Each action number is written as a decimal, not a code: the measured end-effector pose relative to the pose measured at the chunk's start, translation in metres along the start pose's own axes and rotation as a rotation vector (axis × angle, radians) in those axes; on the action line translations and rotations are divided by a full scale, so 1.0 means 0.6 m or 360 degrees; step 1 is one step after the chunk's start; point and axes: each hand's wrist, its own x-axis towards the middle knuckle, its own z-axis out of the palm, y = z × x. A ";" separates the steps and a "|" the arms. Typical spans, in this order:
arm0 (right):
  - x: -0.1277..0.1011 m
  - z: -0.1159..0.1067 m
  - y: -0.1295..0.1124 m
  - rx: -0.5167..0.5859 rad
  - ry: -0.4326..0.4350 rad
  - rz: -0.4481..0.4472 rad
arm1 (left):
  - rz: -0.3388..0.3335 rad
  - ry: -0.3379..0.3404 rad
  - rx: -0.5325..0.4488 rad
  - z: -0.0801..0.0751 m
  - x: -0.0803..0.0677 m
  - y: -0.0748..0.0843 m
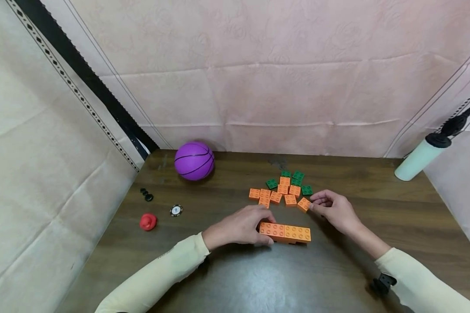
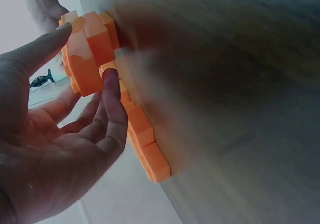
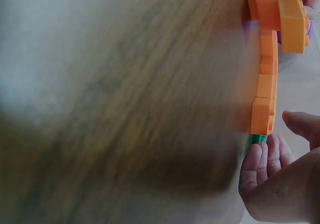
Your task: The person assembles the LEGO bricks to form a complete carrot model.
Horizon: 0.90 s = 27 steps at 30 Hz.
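At lower centre, the left hand grips the left end of the joined block; right of centre, the right hand, thumb and fingers parted, is beside an orange brick (contact unclear). Both look light, stiff, best pinched by their smooth sides.

- A sheet-walled booth round a wood-grained table; whether in a home, lab or office cannot be told
- Back sheet, pale and creased, upright behind the table
- Left sheet and right sheet flanking the table
- Dark gap beyond the table's far left corner
- Toy bricks and ball on the table
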 end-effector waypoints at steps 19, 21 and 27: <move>0.018 0.015 -0.005 -0.0210 -0.0012 0.0037 | 0.0081 0.0222 -0.0050 0.016 0.019 0.025; 0.018 0.016 -0.006 -0.0243 -0.0010 0.0001 | 0.0077 0.0221 -0.0050 0.018 0.019 0.026; 0.018 0.022 -0.008 -0.0346 -0.0004 -0.0089 | 0.0052 0.0230 0.0024 0.016 0.018 0.033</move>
